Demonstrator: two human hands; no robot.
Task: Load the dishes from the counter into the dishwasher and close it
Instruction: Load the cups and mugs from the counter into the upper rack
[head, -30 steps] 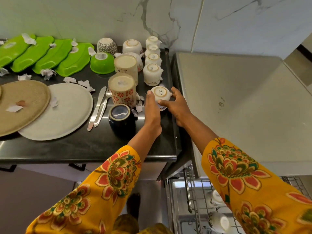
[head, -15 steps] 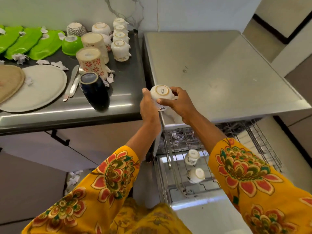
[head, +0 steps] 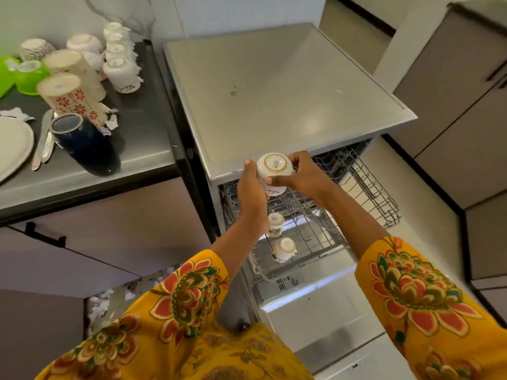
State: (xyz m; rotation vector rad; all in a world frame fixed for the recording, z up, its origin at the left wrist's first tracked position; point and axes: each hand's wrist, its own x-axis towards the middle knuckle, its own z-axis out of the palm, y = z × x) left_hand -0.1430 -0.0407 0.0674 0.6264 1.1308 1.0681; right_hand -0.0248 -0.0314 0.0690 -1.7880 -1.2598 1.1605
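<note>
Two hands hold one small white cup point(head: 274, 170) upside down, its ringed base facing the camera, above the pulled-out dishwasher rack point(head: 356, 185) at the front edge of the dishwasher top point(head: 274, 86). The left hand point(head: 251, 190) presses its palm and fingers along the cup's left side, and the right hand point(head: 301, 175) curls fingers and thumb round its right side. Two more white cups point(head: 284, 249) sit in the rack below, both upside down, one just behind the other. On the dark counter point(head: 148, 133) to the left stand four small white cups in a row point(head: 120, 69), all inverted, plus two tall patterned mugs point(head: 68, 97), one dark blue mug point(head: 85, 144), one green bowl point(head: 27, 76), a speckled bowl and a pale bowl at the back, and the edge of one white plate point(head: 12, 146). Cutlery point(head: 44, 141) lies between the plate and the blue mug; how many pieces I cannot tell. Scraps of torn paper lie among the dishes. Compared with half a second ago, the held cup has travelled right, from beside the counter's edge to over the rack, and the right hand's grip has moved lower round its side. The dishwasher door point(head: 315, 311) is open.
</note>
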